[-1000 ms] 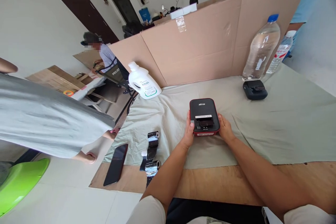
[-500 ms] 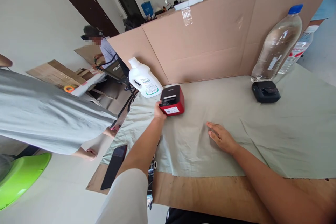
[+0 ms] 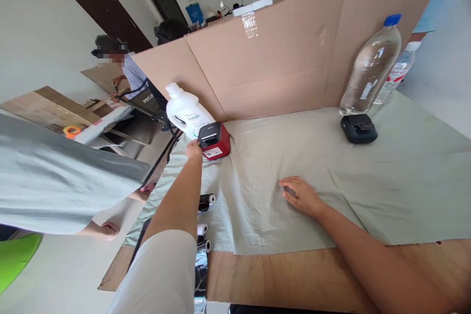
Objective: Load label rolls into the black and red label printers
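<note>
Since the earlier frame, the left hand (image 3: 194, 149) carried the printer (image 3: 214, 140) farther left, beside the jug (image 3: 187, 114). It gripped the printer's edge. The right hand (image 3: 300, 196) lay released, flat on the cloth (image 3: 405, 176).

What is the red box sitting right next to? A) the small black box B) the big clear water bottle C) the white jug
C: the red box, touched by the left hand, sits beside the white jug, far from the clear bottle and the small black box.
</note>
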